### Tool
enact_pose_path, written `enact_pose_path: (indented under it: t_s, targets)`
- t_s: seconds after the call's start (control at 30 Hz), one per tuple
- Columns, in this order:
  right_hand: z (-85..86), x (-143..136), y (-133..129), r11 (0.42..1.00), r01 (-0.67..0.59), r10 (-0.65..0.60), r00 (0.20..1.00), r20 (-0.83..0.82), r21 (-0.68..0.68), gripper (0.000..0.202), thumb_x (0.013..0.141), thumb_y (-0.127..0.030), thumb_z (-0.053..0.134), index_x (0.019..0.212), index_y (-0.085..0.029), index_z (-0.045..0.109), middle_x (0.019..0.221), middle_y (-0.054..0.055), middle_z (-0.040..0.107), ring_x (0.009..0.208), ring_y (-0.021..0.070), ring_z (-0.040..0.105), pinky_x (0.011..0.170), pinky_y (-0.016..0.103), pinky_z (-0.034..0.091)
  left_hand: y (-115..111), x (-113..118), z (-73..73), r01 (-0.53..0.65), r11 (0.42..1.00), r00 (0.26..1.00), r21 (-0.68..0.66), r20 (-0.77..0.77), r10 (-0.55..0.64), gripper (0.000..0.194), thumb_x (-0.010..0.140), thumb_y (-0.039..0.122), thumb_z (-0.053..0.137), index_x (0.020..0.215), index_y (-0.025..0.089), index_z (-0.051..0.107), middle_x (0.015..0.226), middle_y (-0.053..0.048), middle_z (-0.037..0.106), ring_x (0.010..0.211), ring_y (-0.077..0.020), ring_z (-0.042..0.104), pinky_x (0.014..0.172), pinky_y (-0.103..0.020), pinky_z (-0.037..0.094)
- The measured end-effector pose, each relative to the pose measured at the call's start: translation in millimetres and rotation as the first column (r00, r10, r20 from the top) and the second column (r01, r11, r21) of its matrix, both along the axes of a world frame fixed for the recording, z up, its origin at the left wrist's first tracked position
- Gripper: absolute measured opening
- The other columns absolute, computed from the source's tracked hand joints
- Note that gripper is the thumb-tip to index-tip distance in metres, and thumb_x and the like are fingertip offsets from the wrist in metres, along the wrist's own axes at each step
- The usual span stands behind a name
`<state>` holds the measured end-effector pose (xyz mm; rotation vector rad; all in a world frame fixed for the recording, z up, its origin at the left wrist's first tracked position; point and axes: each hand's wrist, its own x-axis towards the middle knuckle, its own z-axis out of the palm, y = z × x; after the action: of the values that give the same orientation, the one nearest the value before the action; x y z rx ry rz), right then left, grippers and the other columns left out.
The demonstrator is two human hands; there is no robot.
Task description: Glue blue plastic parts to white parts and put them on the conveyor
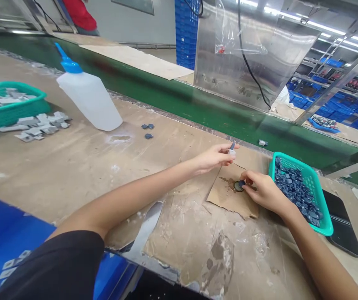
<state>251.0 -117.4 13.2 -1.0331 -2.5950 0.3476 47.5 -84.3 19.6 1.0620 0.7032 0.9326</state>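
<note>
My left hand (218, 158) is closed around a small light grey piece (231, 153), with a dark tip sticking up from it between the fingers. To its right, my right hand (260, 189) pinches a small dark blue piece (242, 183) at the edge of a small round dish (238, 186). That dish rests on a square of brown cardboard (229, 198) with a wet stain beside it. Just right of my right hand stands a teal basket (328, 221) filled with dark blue pieces (294, 187).
A white bottle with blue nozzle (89, 98) leans at the left. Near it are grey pieces (43, 125), another teal basket (6, 114) and a few dark pieces (148, 126). A black flat object (343, 225) lies far right. Beyond the table runs a green belt (197, 108).
</note>
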Motion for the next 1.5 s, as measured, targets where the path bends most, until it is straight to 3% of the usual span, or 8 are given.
enact_pose_path:
  t_s: [0.3,0.43,0.57,0.9,1.1,1.2,1.33,1.5]
  targets:
    - [6.5,3,0,0.982,0.083,-0.114,0.976,-0.187,-0.167,0.008,0.078,-0.019,0.051,0.086,-0.019,0.050,0.073,0.002,0.056,0.063,0.0170,0.054,0.060,0.028,0.043,-2,6,-11.1,-0.054,0.926,0.930,0.373,-0.319,0.183,0.034,0.057,0.013,0.071,0.090,0.011,0.060,0.081,-0.002,0.061,0.075,-0.0105,0.056,0.075,-0.025,0.044]
    - [12.7,5,1,0.920,0.043,-0.281,0.766,-0.578,-0.390,0.024,0.073,-0.030,0.066,0.082,-0.020,0.047,0.086,0.005,0.062,0.079,0.0200,0.060,0.070,0.030,0.049,-11,7,-9.8,-0.009,0.803,0.885,0.595,-0.370,0.284,0.029,0.058,0.018,0.071,0.085,0.014,0.060,0.081,-0.002,0.060,0.073,-0.0114,0.056,0.067,-0.023,0.046]
    - [15.4,3,2,0.872,0.015,-0.403,0.589,-0.700,-0.490,0.037,0.065,-0.031,0.077,0.081,-0.021,0.045,0.081,0.004,0.065,0.085,0.0208,0.062,0.074,0.031,0.051,-18,10,-7.9,0.040,0.740,0.857,0.671,-0.404,0.320,0.027,0.059,0.022,0.072,0.083,0.015,0.061,0.078,-0.001,0.059,0.070,-0.0119,0.056,0.063,-0.023,0.047]
    - [8.4,-7,-8,0.900,0.039,-0.368,0.602,-0.709,-0.434,0.033,0.068,-0.029,0.075,0.080,-0.021,0.045,0.078,0.002,0.062,0.081,0.0178,0.061,0.071,0.025,0.051,-28,13,-4.5,0.062,0.690,0.831,0.722,-0.420,0.364,0.022,0.060,0.020,0.071,0.078,0.014,0.061,0.076,-0.001,0.058,0.068,-0.0109,0.055,0.061,-0.021,0.045]
    - [12.6,-6,-15,0.887,-0.013,-0.381,0.546,-0.746,-0.462,0.030,0.069,-0.033,0.075,0.074,-0.020,0.049,0.074,0.001,0.059,0.078,0.0176,0.060,0.069,0.024,0.050,-34,13,-0.6,0.036,0.557,0.830,0.829,-0.336,0.446,0.019,0.063,0.015,0.066,0.082,0.015,0.063,0.076,-0.001,0.060,0.069,-0.0107,0.054,0.064,-0.021,0.044]
    - [17.3,-4,-14,0.791,-0.177,-0.400,0.574,-0.715,-0.585,0.030,0.072,-0.037,0.073,0.084,-0.021,0.050,0.083,0.003,0.060,0.081,0.0186,0.060,0.071,0.028,0.050,-38,13,3.8,0.002,0.473,0.856,0.881,-0.246,0.455,0.019,0.065,0.019,0.066,0.084,0.015,0.063,0.076,-0.002,0.060,0.070,-0.0114,0.055,0.065,-0.023,0.045]
    - [21.0,-5,-18,0.515,-0.422,-0.390,0.659,-0.643,-0.746,0.045,0.076,-0.049,0.066,0.106,-0.022,0.046,0.097,0.008,0.060,0.093,0.0236,0.058,0.081,0.037,0.048,-45,13,8.2,-0.013,0.425,0.873,0.905,-0.197,0.447,0.020,0.064,0.016,0.066,0.084,0.015,0.062,0.072,-0.001,0.058,0.065,-0.0099,0.054,0.058,-0.021,0.044]
    - [23.0,-11,-32,0.515,-0.388,-0.428,0.656,-0.622,-0.764,0.061,0.063,-0.059,0.072,0.099,-0.025,0.036,0.091,0.007,0.061,0.091,0.0271,0.059,0.075,0.038,0.048,-60,16,10.4,-0.041,0.351,0.870,0.935,-0.140,0.473,0.022,0.061,0.008,0.065,0.082,0.014,0.062,0.069,0.000,0.055,0.060,-0.0080,0.052,0.054,-0.019,0.043]
